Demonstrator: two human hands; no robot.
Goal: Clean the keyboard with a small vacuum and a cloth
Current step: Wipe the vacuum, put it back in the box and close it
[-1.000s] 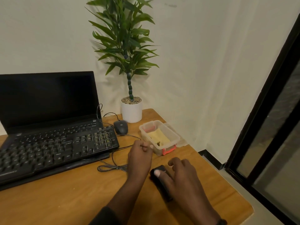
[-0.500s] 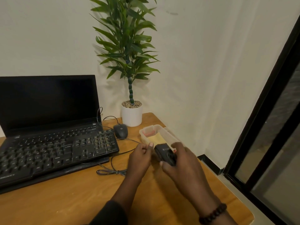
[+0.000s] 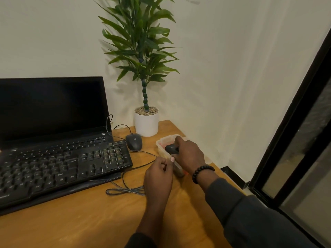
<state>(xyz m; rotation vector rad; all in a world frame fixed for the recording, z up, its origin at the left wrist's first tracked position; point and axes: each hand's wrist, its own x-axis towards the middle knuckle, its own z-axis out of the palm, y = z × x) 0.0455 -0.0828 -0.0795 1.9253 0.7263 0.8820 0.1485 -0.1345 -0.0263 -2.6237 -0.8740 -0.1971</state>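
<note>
vacuum [image 3: 172,149]: small, dark, rigid; held over the clear tub [image 3: 160,142] at the bench's [image 3: 89,221] right end.
right hand [image 3: 189,155]: grip is wrapped round the vacuum body.
left hand [image 3: 158,178]: fingers are curled loosely beside the tub; whether anything is pinched cannot be told.
keyboard [image 3: 59,167]: propped on the laptop, well apart from both hands.
handling: judged light, hard-shelled, possibly slick; best gripped round mid-body.
cloth: not made out.

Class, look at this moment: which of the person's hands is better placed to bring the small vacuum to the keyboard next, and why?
The right hand, probably. It already grips the small vacuum over the plastic container. The left hand sits nearer the keyboard but is curled near the container's edge, holding no tool I can see.
</note>
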